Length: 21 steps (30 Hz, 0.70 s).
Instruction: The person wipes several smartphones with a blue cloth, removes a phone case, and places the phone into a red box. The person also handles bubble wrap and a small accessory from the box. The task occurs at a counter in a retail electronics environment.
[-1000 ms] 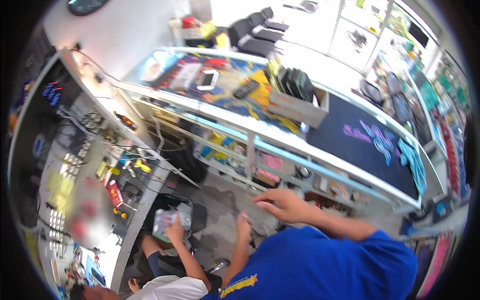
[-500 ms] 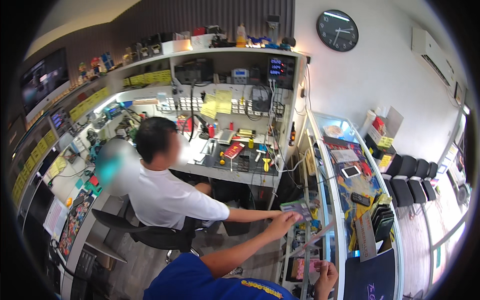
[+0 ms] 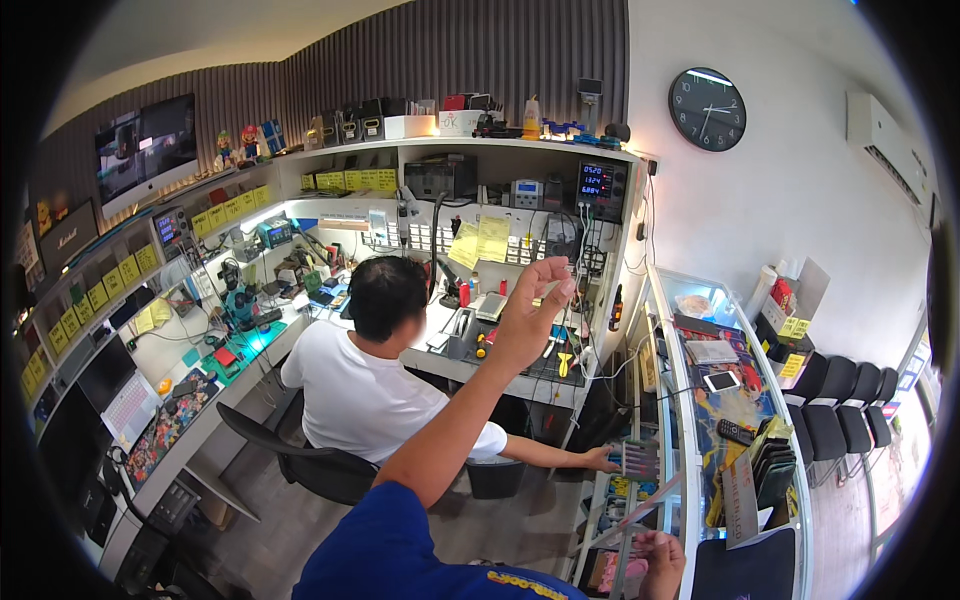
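Note:
My left hand (image 3: pixel 535 315) is raised in front of the workbench, fingers loosely bent and the thumb apart from them, with nothing visible in it. Low at the right, my right hand (image 3: pixel 660 565) is closed beside the glass display case (image 3: pixel 685 500); whatever its curled fingers hold, if anything, cannot be made out. A seated co-worker in a white shirt (image 3: pixel 365 390) reaches right, below my left forearm. The co-worker's hand (image 3: pixel 602 459) is at a flat, greyish packet (image 3: pixel 640 461) by the case's open side. Small coloured packs (image 3: pixel 625 488) lie on the shelf beneath.
On the case top are a white phone (image 3: pixel 721 381), a black keypad handset (image 3: pixel 735 431) and a box of dark phone-sized items (image 3: pixel 775 470). A black office chair (image 3: pixel 290 465) stands behind the co-worker. Tools cover the workbench (image 3: pixel 530 385). Black seats (image 3: pixel 830 430) line the far right.
My left hand has left the flat packet by the co-worker's hand and risen up and away. The co-worker's arm has moved lower and right. My view has shifted, and my right hand stays by the case.

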Tool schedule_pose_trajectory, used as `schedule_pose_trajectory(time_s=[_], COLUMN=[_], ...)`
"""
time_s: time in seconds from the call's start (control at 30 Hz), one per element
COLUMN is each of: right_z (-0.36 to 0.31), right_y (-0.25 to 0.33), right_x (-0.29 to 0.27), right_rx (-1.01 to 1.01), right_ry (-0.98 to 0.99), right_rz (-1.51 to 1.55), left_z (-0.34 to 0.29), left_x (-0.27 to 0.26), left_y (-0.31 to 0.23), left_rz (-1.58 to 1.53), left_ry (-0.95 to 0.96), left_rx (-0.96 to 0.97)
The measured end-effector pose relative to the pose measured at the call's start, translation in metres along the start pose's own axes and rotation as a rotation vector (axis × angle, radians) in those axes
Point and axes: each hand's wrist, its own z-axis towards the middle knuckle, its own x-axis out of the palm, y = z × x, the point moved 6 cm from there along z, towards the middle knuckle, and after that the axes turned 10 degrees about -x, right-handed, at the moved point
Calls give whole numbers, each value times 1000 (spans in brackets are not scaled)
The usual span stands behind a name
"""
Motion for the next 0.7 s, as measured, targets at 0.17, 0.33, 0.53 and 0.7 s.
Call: schedule_pose_trajectory(time_s=[0.17, 0.33, 0.53, 0.7], right_z=[0, 24, 24, 24], right_y=[72, 38, 25, 69], right_x=[24, 22, 36, 81], right_rx=[-69, -87, -36, 116], right_ry=[-87, -74, -8, 16], right_rz=[81, 228, 198, 158], left_z=[-39, -59, 39, 188], left_x=[61, 115, 61, -82], left_y=[-17, -46, 9, 74], left_rz=[137, 390, 336, 427], left_ry=[63, 268, 123, -139], left_rx=[5, 198, 51, 142])
